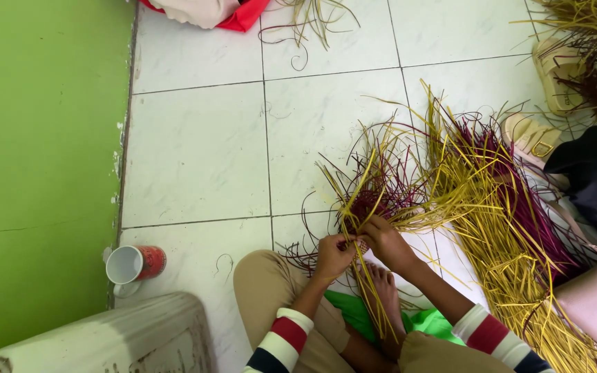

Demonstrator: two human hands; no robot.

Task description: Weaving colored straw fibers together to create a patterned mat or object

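I note thin, stiff, faintly glossy yellow and maroon reed strips [409, 200], glossy marble-veined white floor tiles [195, 152], matt green painted wall [36, 138] flaking at its base, glazed ceramic mug [135, 264], soft knit striped sleeves [281, 342], matt khaki cloth trousers [264, 283]

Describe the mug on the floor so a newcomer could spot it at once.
Start at the green wall on the left and follow its foot down the white tiled floor. There the mug lies on its side: red outside, white inside, the only cup in view.
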